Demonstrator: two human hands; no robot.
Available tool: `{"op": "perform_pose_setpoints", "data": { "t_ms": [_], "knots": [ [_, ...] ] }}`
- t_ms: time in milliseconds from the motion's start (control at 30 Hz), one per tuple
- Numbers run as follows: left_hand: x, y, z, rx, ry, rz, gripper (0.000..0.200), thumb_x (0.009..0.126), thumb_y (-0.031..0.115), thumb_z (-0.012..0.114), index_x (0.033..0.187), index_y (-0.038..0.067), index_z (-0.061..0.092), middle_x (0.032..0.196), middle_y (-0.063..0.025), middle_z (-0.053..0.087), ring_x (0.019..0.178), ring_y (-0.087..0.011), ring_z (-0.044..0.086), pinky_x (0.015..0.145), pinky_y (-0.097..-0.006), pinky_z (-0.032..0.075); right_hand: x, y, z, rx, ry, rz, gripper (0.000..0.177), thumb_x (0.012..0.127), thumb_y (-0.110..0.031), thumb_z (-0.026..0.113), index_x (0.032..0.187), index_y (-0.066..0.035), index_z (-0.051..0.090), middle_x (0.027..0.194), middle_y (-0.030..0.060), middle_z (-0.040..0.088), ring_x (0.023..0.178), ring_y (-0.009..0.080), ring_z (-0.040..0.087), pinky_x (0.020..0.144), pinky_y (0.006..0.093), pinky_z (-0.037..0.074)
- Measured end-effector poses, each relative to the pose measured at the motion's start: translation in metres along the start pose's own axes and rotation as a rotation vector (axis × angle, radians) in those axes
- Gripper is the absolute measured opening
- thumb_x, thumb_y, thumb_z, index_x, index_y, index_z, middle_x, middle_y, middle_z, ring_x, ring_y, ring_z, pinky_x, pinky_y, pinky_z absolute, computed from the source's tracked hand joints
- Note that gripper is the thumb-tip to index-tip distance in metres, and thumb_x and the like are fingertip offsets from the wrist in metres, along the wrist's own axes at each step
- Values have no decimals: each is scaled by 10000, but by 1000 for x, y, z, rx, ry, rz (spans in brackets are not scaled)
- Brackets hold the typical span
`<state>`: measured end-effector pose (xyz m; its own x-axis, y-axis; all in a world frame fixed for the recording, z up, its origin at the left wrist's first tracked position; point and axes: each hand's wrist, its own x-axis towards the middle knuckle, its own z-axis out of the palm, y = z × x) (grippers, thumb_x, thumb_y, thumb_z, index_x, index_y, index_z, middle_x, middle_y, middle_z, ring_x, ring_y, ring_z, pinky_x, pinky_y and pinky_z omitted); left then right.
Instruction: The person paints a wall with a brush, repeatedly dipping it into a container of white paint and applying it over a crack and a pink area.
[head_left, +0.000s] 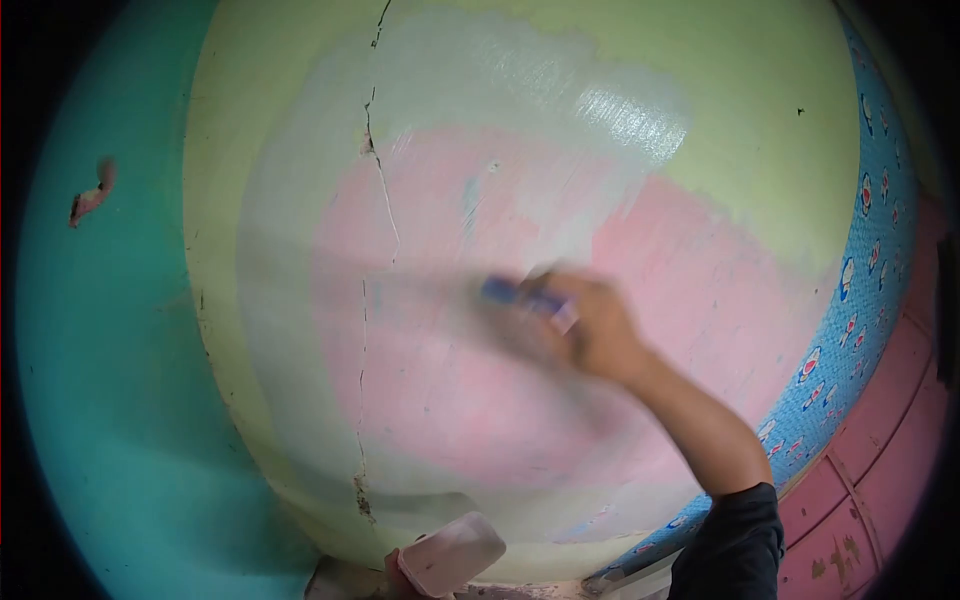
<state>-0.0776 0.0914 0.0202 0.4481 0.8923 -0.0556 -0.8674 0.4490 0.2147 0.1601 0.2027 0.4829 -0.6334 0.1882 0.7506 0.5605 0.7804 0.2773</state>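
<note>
My right hand (590, 325) is closed round a small tool (525, 295) with a blue end, blurred by motion, close to the wall. Behind it the wall shows a large pink patch (430, 390) ringed by a greyish-white coat (290, 170), which looks wet and shiny at the upper right. At the bottom, fingers of my left hand (398, 573) grip the left edge of a pale rectangular container (455, 553); most of that hand is hidden or out of frame.
A long dark crack (365, 320) runs down the yellow-green wall. The teal wall (110, 330) on the left has a chipped spot. At the right are a blue patterned strip (850, 300) and pink panels (870, 440).
</note>
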Motion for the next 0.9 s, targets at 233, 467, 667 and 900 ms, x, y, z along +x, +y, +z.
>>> {"op": "perform_pose_setpoints", "data": {
  "t_ms": [233,467,667,900],
  "knots": [
    [0,6,-8,-37,-14,-12,783,919,597,414,1472,48,489,1408,-204,553,1239,-437,551,967,-641,470,53,64,-115,-253,732,124,133,939,-11,674,1071,-18,660,949,126,740,786,191,728,636,294,554],
    [-3,7,-6,-56,-44,-51,745,955,545,365,1473,22,481,1471,-215,515,1335,-469,515,1057,-686,438,-72,-26,37,-283,-187,-348,160,851,-136,612,1011,-139,613,917,108,627,793,249,672,558,335,560],
    [-4,-1,-16,6,29,-6,761,938,553,389,1477,22,474,1461,-205,523,1332,-461,520,1053,-684,441,-51,26,-18,-143,-30,84,401,841,-2,667,1235,-59,617,1129,166,708,956,325,708,840,409,576],
    [-7,-5,-23,71,41,-39,790,910,654,386,1491,126,473,1494,-164,506,1362,-425,501,1078,-657,428,35,118,-181,-168,910,244,258,992,-160,672,1199,-12,636,1033,120,736,876,192,738,663,318,588]
  ]
}}
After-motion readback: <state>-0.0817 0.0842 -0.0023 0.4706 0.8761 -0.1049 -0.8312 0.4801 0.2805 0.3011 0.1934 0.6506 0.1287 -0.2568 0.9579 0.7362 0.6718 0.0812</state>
